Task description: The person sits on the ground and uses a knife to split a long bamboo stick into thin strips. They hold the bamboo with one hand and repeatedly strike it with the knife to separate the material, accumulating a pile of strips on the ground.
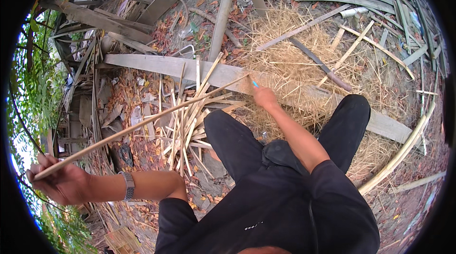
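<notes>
— Leaf-littered ground (147, 225) surrounds the work area, with stacked old timber (85, 16) behind it at the upper left. What crosses the middle?

— A weathered plank (152, 64), running obliquely before the seated or squatting person; which posture it is cannot be told. Pale shavings (275, 26) lie on and beyond it.

— Where is the long strip (156, 116)?

— Slanting from the person's far left to above the plank. The left hand (59, 180) grips the near end, its fingers curled around the wood, presumably because so long a piece needs its free end steadied.

— And the other end?

— It lies just beside the blue-handled tool (255, 84) in the right hand (266, 97). Those fingers appear closed together around the handle; their exact arrangement is hidden. Whether the tool touches the strip cannot be told. The plank beneath probably offers a firm backing.

— Why are the split pieces (192, 123) at the left knee?

— Probably for easy reach: they lie in a crisscross heap on the near side of the plank. Beyond it, a curved blade (317, 60) rests on the shavings, apart from both hands.
</notes>
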Tool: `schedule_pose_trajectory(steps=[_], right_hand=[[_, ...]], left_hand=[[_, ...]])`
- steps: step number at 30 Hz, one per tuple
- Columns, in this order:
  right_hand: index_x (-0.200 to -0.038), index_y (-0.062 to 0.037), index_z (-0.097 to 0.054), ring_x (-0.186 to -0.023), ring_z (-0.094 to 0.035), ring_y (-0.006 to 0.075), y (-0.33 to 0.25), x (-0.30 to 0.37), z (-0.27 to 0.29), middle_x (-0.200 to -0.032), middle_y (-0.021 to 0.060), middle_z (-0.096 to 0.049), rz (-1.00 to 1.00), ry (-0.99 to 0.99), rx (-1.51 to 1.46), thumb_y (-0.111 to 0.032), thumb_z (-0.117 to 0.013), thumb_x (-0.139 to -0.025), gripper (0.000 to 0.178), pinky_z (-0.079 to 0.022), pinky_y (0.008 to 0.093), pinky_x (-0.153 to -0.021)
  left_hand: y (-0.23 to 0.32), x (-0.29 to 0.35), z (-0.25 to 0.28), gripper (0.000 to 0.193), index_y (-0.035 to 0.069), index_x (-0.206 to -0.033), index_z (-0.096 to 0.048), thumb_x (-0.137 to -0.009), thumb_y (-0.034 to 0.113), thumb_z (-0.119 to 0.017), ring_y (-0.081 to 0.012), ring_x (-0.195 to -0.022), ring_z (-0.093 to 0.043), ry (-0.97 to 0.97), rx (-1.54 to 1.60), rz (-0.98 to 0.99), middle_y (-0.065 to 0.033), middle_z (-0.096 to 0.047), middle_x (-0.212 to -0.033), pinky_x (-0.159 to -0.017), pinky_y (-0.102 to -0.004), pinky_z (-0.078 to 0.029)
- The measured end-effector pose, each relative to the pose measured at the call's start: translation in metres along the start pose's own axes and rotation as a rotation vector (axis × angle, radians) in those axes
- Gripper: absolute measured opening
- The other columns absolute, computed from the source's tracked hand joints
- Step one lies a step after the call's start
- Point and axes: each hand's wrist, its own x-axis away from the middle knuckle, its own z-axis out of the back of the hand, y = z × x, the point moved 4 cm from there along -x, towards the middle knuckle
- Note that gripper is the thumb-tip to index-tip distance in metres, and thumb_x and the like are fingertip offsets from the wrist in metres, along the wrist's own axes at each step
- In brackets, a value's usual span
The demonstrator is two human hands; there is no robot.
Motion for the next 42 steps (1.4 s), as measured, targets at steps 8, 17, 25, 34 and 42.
schedule_pose_trajectory(steps=[8,17,25,34,42], right_hand=[[-0.091,0.0015,-0.062,-0.067,-0.062,0.0300,-0.068,0.100,0.116,-0.072,0.0209,-0.062,0.238,0.073,-0.179,-0.038,-0.038,-0.096,0.046,-0.046,0.0422,-0.064],[-0.098,0.0004,-0.054,-0.051,-0.058,0.0305,-0.223,0.288,0.212,-0.057,0.0148,-0.055,0.793,-0.155,-0.441,-0.018,-0.044,-0.095,0.021,-0.042,0.0379,-0.049],[-0.088,-0.0004,-0.045,-0.041,-0.053,0.0345,-0.258,0.325,0.215,-0.047,0.0144,-0.048,1.010,0.007,-0.314,-0.015,-0.049,-0.092,0.016,-0.040,0.0417,-0.038],[-0.080,-0.0030,-0.042,-0.037,-0.053,0.0309,-0.250,0.336,0.207,-0.044,0.0122,-0.049,1.023,0.232,-0.243,-0.023,-0.052,-0.092,0.025,-0.040,0.0398,-0.033],[-0.080,-0.0021,-0.042,-0.039,-0.053,0.0332,-0.240,0.330,0.210,-0.044,0.0144,-0.048,0.910,0.179,-0.158,-0.020,-0.051,-0.092,0.023,-0.041,0.0423,-0.037]], left_hand=[[-0.020,0.000,-0.001,0.050,0.012,-0.060,-0.030,-0.091,0.052,-0.026,-0.0168,-0.056,-0.020,0.075,-0.213,-0.080,-0.0038,-0.023,-0.055,-0.053,-0.0339,-0.022],[-0.002,-0.006,-0.074,0.050,0.008,-0.053,-0.033,-0.089,0.037,-0.017,-0.0215,-0.052,-0.037,0.041,-0.578,-0.332,-0.0110,-0.036,-0.048,-0.052,-0.0305,-0.032],[0.004,-0.002,-0.106,0.048,0.010,-0.051,-0.028,-0.091,0.036,-0.022,-0.0145,-0.052,-0.021,-0.033,-0.437,-0.382,-0.0027,-0.021,-0.048,-0.048,-0.0273,-0.017],[0.012,0.006,-0.114,0.053,0.009,-0.049,-0.029,-0.093,0.038,-0.024,-0.0129,-0.045,-0.019,0.058,-0.468,-0.370,-0.0031,-0.023,-0.043,-0.046,-0.0276,-0.016],[0.007,0.004,-0.113,0.054,0.009,-0.049,-0.030,-0.093,0.040,-0.025,-0.0119,-0.042,-0.018,-0.020,-0.430,-0.350,-0.0030,-0.022,-0.041,-0.044,-0.0275,-0.014]])
